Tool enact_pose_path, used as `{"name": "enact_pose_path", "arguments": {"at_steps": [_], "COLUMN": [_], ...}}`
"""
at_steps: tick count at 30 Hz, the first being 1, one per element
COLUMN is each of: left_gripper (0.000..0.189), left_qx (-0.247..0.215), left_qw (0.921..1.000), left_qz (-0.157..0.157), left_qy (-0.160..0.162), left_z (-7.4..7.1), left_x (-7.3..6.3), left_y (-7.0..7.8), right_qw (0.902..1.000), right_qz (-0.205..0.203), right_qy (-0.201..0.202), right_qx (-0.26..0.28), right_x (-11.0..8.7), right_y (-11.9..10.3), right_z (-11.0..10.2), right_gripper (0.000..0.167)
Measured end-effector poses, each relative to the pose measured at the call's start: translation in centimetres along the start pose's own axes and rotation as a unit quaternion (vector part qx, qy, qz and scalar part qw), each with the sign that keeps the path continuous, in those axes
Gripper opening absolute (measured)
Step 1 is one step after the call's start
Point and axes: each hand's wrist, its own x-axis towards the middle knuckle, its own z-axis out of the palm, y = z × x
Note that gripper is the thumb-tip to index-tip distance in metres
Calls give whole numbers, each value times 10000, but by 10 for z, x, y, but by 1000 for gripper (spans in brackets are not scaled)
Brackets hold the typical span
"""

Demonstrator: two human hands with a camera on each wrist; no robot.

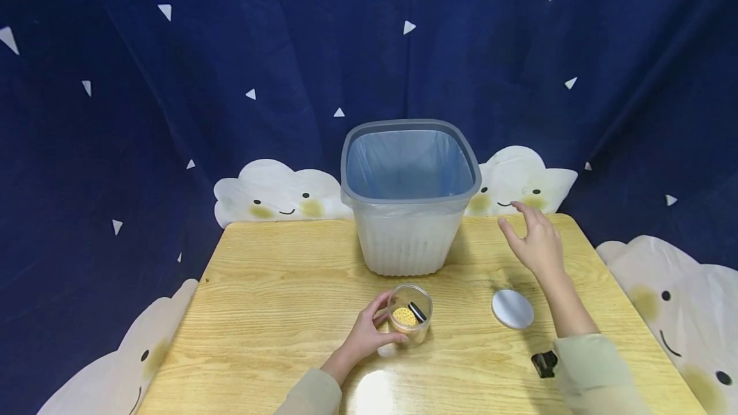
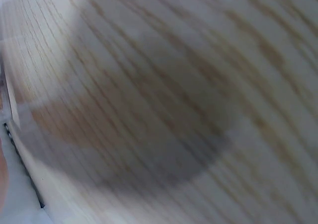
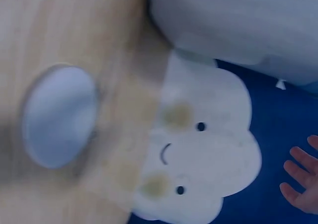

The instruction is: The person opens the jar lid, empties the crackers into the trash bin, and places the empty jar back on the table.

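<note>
My left hand [image 1: 369, 332] grips a small clear jar [image 1: 410, 323] that stands open on the wooden table [image 1: 277, 300]; yellow contents and a small black item lie inside it. The jar's round silver lid [image 1: 512, 308] lies flat on the table to the right, also visible as the lid [image 3: 58, 115] in the right wrist view. My right hand [image 1: 533, 240] hovers above the table beyond the lid, fingers spread and holding nothing; its fingertips [image 3: 298, 177] show at the frame edge. The left wrist view shows only blurred table wood [image 2: 159, 95].
A translucent bin [image 1: 409, 197] with a blue liner stands at the table's back middle, its wall [image 3: 238, 20] close to my right hand. A small black object [image 1: 544, 364] lies by my right sleeve. A dark blue cloth with cloud faces [image 3: 208, 149] hangs behind.
</note>
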Motion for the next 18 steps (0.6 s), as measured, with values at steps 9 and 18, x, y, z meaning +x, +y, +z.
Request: {"name": "enact_pose_path", "arguments": {"at_steps": [9, 18], "left_gripper": [81, 81], "left_qx": [22, 27], "left_qw": [10000, 10000], "left_qz": [6, 49], "left_qy": [-9, -20], "left_z": [-1, -1], "left_x": [0, 0], "left_y": [-1, -2], "right_qw": [9998, 9993], "right_qz": [3, -24], "right_qy": [153, 234], "right_qx": [131, 307], "right_x": [22, 38], "right_y": [-24, -41], "right_z": [-10, -12], "right_gripper": [46, 46]}}
